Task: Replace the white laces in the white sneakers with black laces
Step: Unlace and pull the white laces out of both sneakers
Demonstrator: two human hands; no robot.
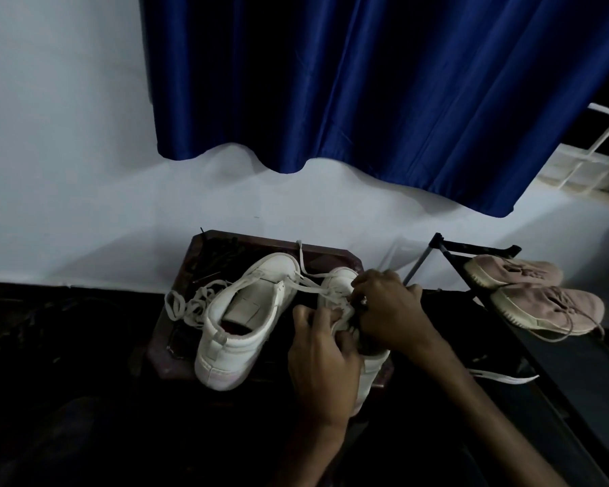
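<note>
Two white sneakers stand on a small dark wooden stool [176,286]. The left sneaker [247,318] has no lace in it, and its loose white lace [190,304] lies bunched beside it. Both my hands work on the right sneaker [338,279]. My left hand [322,360] grips its tongue and lace area. My right hand [387,307] pinches the white lace [313,286] at the eyelets. Black laces [218,258] lie in a tangle at the stool's back left corner.
A black shoe rack [559,374] stands at the right with a pair of pink sneakers [542,300] on its top shelf. A blue curtain [384,93] hangs on the white wall behind. A window grille [598,149] shows at far right. The floor is dark.
</note>
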